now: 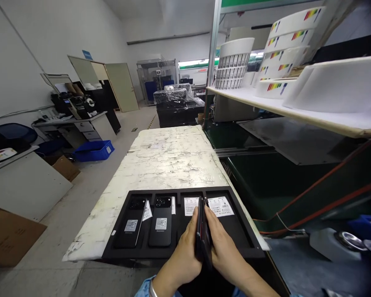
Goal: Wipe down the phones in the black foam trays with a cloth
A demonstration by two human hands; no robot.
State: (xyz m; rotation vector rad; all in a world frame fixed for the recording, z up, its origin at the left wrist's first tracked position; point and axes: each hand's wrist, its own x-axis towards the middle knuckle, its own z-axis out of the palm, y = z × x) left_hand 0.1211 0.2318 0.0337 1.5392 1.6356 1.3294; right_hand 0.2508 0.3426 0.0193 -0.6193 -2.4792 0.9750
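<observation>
A black foam tray lies across the near end of the bench, divided into several compartments. One black phone rests back-up in the far left compartment, slightly tilted. Another black phone lies back-up in the compartment beside it. Paper labels show under or beside both. Above the two right compartments, which hold white printed labels, my left hand and my right hand face each other. Between them stand black phones on edge, seemingly two pressed together, one in each hand. Their faces are hidden.
The worn cream bench top stretches away beyond the tray. At right, a shelf carries stacked white rolls over a dark green surface. A blue bin and a cardboard box stand on the floor at left.
</observation>
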